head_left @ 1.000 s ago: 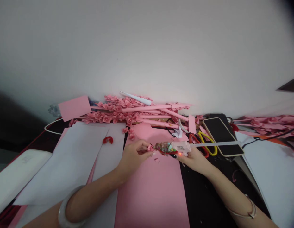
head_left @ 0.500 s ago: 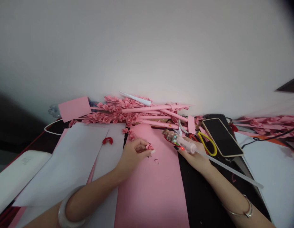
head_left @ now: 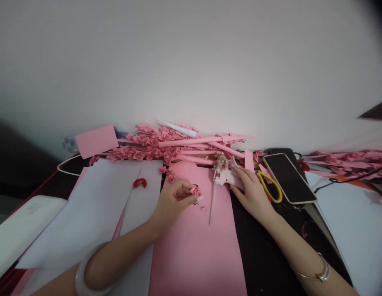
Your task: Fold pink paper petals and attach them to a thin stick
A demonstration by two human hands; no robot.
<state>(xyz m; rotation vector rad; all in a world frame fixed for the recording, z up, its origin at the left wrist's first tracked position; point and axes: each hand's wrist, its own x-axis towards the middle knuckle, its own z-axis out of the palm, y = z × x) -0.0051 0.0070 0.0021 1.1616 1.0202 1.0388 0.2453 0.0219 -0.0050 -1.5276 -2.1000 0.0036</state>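
Between thumb and fingertips, my left hand pinches a small pink paper flower above a long pink paper sheet. My right hand is closed around the handle of a pale pink glue gun with a decorated, beaded front end. Its glue stick sticks out toward me over the pink sheet. Tiny paper scraps lie on the sheet between the hands. Beyond my left hand sit a few loose paper flowers.
Pink flower stems pile along the wall. Yellow-handled scissors and a phone lie to the right. White paper, a red curled piece and a white device are on the left.
My right hand has turned the glue gun, so its stick swings from pointing right to pointing toward me. The left hand stays nearly in place, with the flower tilted more into view.
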